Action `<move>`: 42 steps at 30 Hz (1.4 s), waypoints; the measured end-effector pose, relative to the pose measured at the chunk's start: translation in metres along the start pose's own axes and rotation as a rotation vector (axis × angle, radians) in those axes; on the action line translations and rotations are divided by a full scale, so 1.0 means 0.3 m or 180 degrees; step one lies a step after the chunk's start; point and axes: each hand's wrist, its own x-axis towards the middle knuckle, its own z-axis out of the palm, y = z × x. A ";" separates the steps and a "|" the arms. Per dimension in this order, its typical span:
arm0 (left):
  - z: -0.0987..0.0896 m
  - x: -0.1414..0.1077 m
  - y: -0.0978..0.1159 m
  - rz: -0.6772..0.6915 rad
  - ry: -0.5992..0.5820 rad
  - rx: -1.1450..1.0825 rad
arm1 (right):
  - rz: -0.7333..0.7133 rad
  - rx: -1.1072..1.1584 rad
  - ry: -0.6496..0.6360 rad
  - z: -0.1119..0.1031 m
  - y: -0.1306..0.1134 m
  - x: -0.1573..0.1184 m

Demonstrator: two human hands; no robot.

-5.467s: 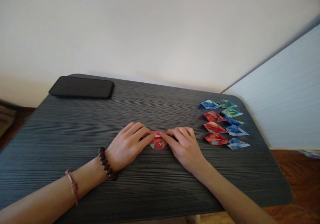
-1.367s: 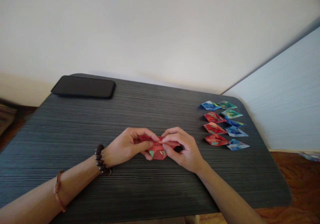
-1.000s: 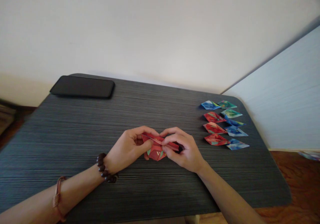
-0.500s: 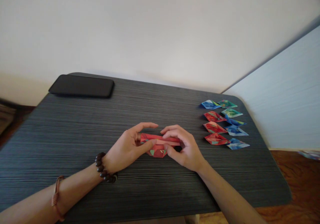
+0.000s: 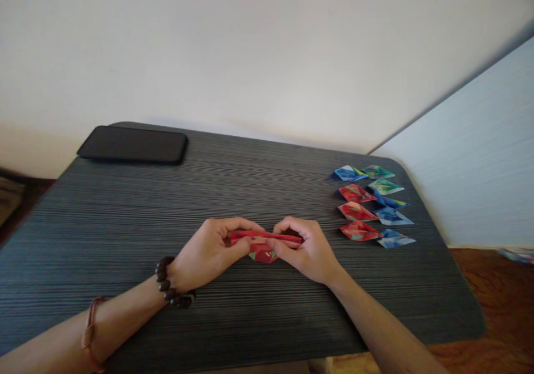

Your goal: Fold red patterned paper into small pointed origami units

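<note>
Since half a second ago your left hand (image 5: 208, 250) and right hand (image 5: 306, 250) have closed, both pinching the red paper (image 5: 264, 242) mid-table (image 5: 125, 235). It's light and creasable; grip its ends.

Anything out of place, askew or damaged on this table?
Nothing stands out. The left hand and right hand pinch the red folded paper from both ends, intact. The finished folded pieces lie in two tidy columns near the table's right edge, and the black phone lies flat at the far left corner.
</note>
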 end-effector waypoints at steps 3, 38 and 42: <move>-0.014 0.004 -0.009 0.0133 -0.0321 0.0001 | 0.0106 0.0198 -0.0106 -0.010 0.003 -0.002; -0.074 0.026 -0.036 0.0243 -0.0830 -0.0106 | 0.0339 0.0947 -0.0948 -0.043 0.056 -0.012; -0.098 0.032 -0.039 0.0313 -0.1162 -0.0232 | 0.0308 0.1168 -0.1103 -0.058 0.068 -0.015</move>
